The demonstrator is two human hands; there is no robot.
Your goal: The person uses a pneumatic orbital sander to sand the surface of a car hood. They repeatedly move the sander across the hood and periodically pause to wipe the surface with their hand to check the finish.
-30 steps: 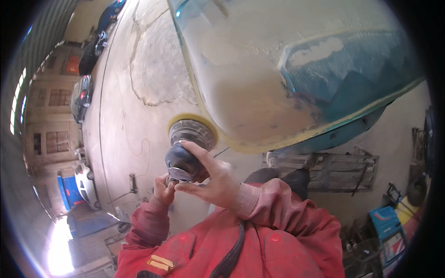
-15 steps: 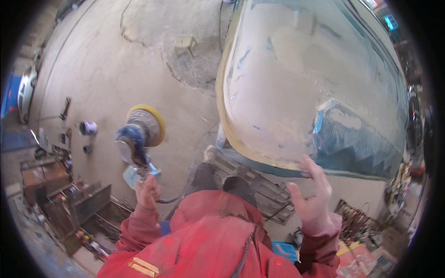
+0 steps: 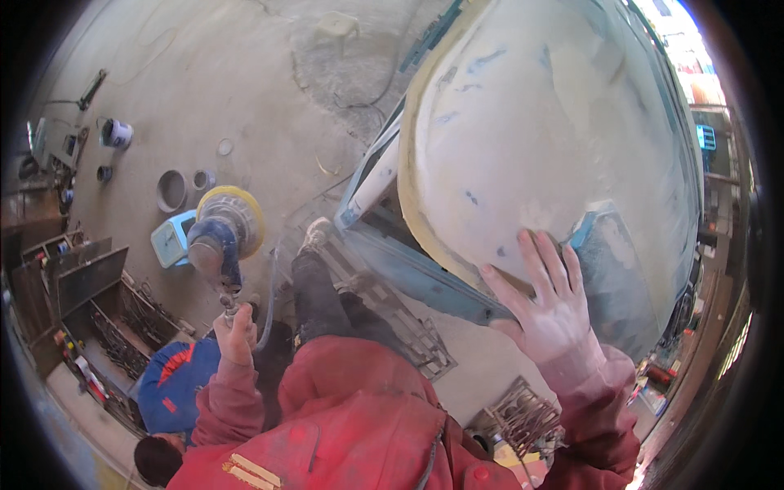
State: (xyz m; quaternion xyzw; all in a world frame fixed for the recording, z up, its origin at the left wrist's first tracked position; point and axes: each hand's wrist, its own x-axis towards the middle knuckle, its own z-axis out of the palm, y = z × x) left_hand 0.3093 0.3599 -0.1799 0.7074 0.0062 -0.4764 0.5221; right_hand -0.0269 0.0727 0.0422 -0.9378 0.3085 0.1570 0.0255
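Note:
My left hand (image 3: 237,333) is closed round the lower end of an air sander (image 3: 219,249), near its hose fitting. The sander has a blue and grey body and a round, yellow-edged pad; it is held up in the air, away from the panel. A large curved panel (image 3: 490,147), pale with sanded filler and with teal paint showing in places, stands to the right. My right hand (image 3: 549,310) is open, fingers spread, over the panel's near lower edge; it looks laid on the surface. Dust whitens its palm side.
A person in a blue top (image 3: 167,388) is low beside my left arm. A light blue stool (image 3: 170,241), a round tub (image 3: 171,192) and a bucket (image 3: 117,133) stand on the floor. Metal grating (image 3: 408,327) lies by my feet; a hose (image 3: 272,306) hangs near my left hand.
My view has shifted, bringing the person in blue in at lower left. My right hand has gone from raised and half curled to spread over the panel. The sander remains in my left hand.

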